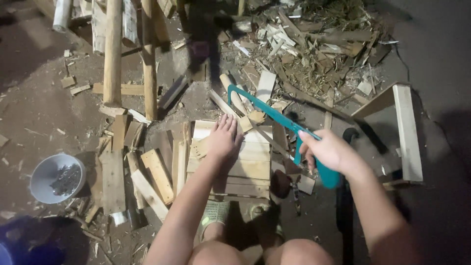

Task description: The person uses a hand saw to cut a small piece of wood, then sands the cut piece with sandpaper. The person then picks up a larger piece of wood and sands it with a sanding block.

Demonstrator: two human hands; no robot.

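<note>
Planks make up the low pallet (245, 169) in front of your knees, and it sits on the dirt floor (34, 113) among scraps. Your left hand (223, 140) lies flat on the pallet's far left part, fingers spread and pointing away from you, palm down on the wood, holding nothing. Your right hand (329, 151) is closed round the teal handle of a hacksaw (274, 118), just off the pallet's right edge. The saw's frame slants up and left from your fist, so its far end hangs over the pallet's far edge, and the blade runs beneath the frame, close to a short wood piece (245, 118) lying at that far edge. Whether the blade touches that piece, you cannot tell from here.

Left of the pallet, loose boards (154, 174) lie side by side on the floor, touching its left edge. Farther left, well apart, a pale bowl (46, 176) holds a dark heap of small bits. Two round poles (113, 54) run away from you beyond the boards. Beyond the pallet lies a pile of offcuts (314, 49) and shavings. At your right stands a small wooden frame (407, 132). Your feet in sandals (216, 213) rest at the pallet's near edge.
</note>
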